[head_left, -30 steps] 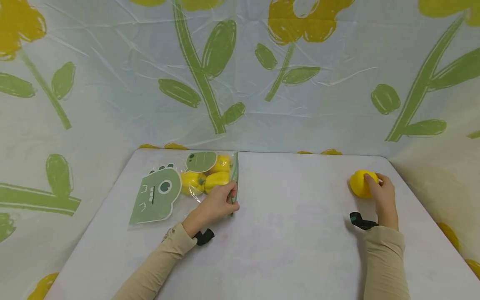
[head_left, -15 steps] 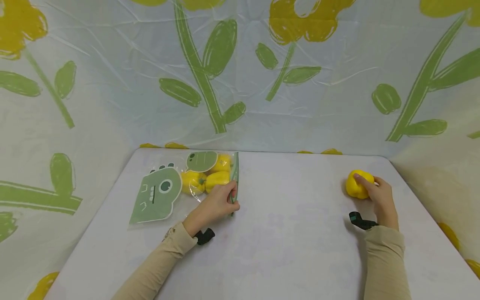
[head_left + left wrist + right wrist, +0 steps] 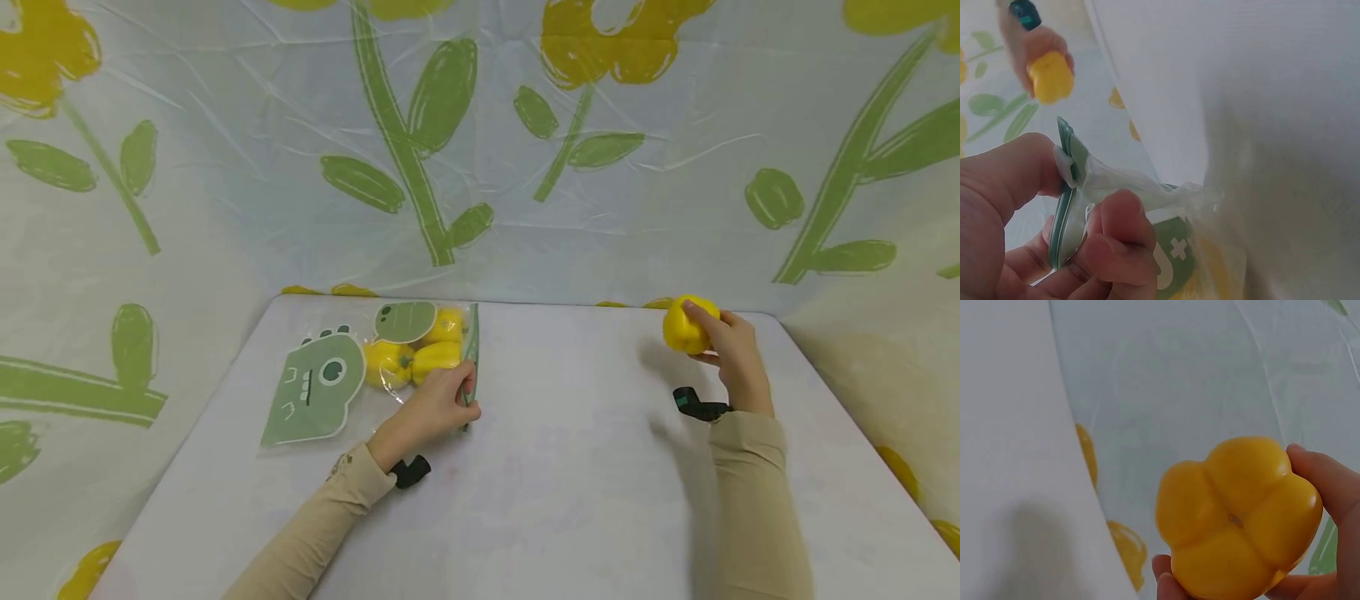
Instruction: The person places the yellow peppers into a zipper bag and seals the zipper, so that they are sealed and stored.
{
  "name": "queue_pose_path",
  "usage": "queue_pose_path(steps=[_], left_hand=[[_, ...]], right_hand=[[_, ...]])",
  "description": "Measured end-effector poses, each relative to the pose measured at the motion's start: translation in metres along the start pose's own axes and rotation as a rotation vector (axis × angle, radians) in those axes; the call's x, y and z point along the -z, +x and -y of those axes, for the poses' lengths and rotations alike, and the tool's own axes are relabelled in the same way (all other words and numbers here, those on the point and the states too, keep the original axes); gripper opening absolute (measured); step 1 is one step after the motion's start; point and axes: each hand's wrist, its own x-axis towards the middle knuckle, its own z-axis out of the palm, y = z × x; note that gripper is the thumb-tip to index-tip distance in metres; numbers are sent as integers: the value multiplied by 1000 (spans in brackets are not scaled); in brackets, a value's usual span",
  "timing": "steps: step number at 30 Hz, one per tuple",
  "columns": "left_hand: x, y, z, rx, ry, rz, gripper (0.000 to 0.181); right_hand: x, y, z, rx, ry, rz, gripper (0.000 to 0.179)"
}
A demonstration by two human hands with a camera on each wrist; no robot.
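Note:
My right hand [image 3: 738, 358] grips a yellow bell pepper [image 3: 686, 324] between thumb and fingers, raised over the right side of the table with its shadow below. In the right wrist view the lobed underside of the pepper [image 3: 1235, 519] faces the camera. At the left, a clear zip bag [image 3: 367, 408] with a green dinosaur print lies flat, several yellow peppers [image 3: 388, 363] inside near its mouth. My left hand [image 3: 427, 408] pinches the green zip edge of this bag. Close up in the left wrist view, the green zip strip [image 3: 1066, 212] stands between thumb and fingers, the bag's mouth parted.
A white table [image 3: 570, 467] lies under both hands. Behind it hangs a flower-printed cloth [image 3: 645, 225], which also lines both sides. Black wrist cameras sit on the left [image 3: 411, 472] and right [image 3: 697, 405] wrists.
My right hand has lifted the yellow bell pepper off the table, moving it up and to the left. My left hand has kept its hold on the bag's edge.

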Motion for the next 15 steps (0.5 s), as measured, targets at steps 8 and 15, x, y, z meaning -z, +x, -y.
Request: queue_pose_path(steps=[8, 15], left_hand=[[1, 0, -1, -7, -12, -7, 26], [1, 0, -1, 5, -10, -5, 26]], right_hand=[[-41, -2, 51, 66, 71, 85, 83], [-95, -7, 73, 113, 96, 199, 76]])
